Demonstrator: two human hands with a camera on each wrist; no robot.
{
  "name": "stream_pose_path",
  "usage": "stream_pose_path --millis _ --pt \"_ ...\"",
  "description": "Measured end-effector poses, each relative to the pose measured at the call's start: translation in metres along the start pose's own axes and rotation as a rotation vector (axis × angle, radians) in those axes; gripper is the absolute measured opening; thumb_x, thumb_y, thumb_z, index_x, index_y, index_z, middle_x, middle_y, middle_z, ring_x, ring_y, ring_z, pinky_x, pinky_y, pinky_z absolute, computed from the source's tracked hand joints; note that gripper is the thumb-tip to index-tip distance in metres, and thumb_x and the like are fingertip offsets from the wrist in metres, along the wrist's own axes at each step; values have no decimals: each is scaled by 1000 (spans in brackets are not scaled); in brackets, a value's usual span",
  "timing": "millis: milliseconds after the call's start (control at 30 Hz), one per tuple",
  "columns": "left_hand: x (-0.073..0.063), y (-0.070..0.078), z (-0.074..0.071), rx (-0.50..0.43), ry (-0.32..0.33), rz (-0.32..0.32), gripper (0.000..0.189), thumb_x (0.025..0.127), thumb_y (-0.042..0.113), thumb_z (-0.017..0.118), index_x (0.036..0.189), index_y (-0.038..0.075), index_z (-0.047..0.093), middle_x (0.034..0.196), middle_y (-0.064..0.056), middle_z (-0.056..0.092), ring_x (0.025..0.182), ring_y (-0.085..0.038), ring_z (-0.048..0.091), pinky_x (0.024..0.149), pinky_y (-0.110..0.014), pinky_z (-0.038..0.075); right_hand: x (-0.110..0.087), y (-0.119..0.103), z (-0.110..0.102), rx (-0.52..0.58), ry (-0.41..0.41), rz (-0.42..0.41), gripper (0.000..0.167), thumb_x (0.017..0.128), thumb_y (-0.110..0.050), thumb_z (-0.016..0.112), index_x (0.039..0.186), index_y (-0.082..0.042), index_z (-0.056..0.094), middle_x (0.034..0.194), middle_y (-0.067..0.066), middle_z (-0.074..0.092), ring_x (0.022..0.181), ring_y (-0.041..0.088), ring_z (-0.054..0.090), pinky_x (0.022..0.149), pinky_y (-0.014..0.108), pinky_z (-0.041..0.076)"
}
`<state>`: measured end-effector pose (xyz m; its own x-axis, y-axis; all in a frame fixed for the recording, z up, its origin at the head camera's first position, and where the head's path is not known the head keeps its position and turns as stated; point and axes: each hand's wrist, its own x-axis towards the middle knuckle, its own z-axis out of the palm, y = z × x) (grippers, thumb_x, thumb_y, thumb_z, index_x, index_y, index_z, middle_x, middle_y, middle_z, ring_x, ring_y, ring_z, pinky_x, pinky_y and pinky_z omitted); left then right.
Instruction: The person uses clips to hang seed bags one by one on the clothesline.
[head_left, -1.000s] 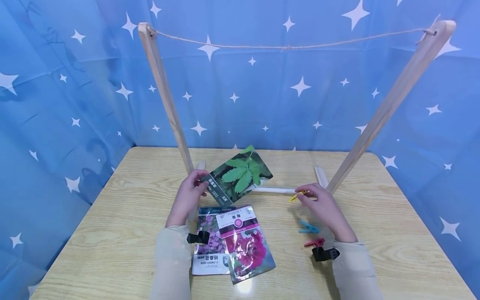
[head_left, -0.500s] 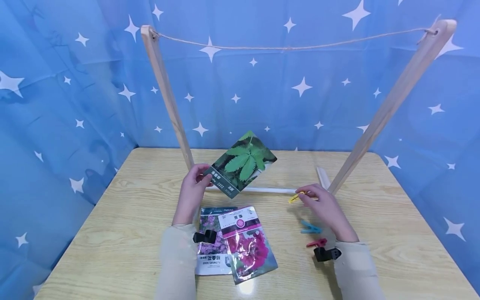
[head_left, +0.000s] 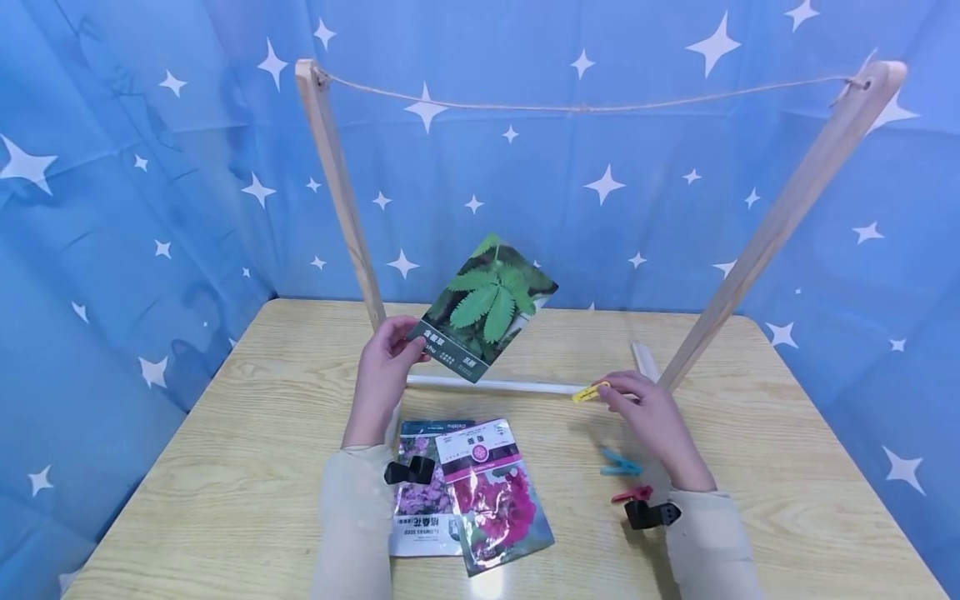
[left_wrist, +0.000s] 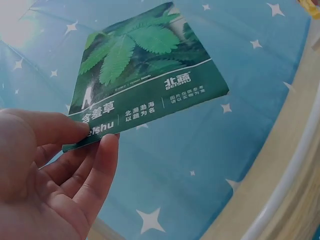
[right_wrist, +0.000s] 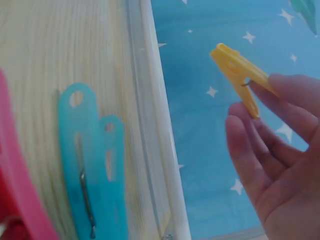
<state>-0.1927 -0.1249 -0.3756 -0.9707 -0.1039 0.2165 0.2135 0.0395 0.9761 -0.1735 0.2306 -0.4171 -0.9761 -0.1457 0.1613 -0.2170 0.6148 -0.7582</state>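
My left hand [head_left: 384, 367] pinches one corner of a green seed packet [head_left: 487, 304] with a leaf picture and holds it tilted above the table. The left wrist view shows the thumb on the front of that packet [left_wrist: 150, 65] and fingers behind it. My right hand [head_left: 651, 421] pinches the handle ends of a yellow clothespin [head_left: 590, 392]; in the right wrist view the clothespin [right_wrist: 235, 67] points away from the fingers. On the table, near that hand, lie a blue clothespin [head_left: 620, 462] and a red clothespin [head_left: 632, 494].
A pink-flower seed packet [head_left: 495, 508] overlaps a purple-flower seed packet [head_left: 420, 533] on the table [head_left: 247, 467]. A wooden frame has a left post [head_left: 341, 183], a right post [head_left: 787, 221] and a low crossbar [head_left: 517, 386]. A string [head_left: 510, 107] sags slightly between the post tops.
The left hand has raised the green seed packet away from the table, up and slightly right. The right hand, still pinching the yellow clothespin, has barely moved.
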Motion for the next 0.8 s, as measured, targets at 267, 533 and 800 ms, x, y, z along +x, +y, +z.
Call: stream_pose_path --millis 267,533,800 --pt "1 10 7 -78 19 23 24 86 4 56 110 6 53 104 -11 59 85 -24 57 74 -32 50 6 -5 -2 49 125 8 33 88 -42 51 104 -17 66 113 -3 55 88 21 58 69 30 49" --pt "-2 13 6 -149 51 42 24 86 1 55 110 5 53 106 -11 58 83 -23 57 74 -34 50 6 -8 -7 95 226 89 39 86 -47 51 107 -17 64 119 -7 50 82 15 58 67 30 48" --pt "-6 20 10 -154 55 49 24 87 2 55 111 5 52 107 -12 57 85 -23 56 75 -35 50 4 -9 -17 52 269 75 41 88 -45 49 107 -12 64 122 -2 49 79 18 60 65 23 47"
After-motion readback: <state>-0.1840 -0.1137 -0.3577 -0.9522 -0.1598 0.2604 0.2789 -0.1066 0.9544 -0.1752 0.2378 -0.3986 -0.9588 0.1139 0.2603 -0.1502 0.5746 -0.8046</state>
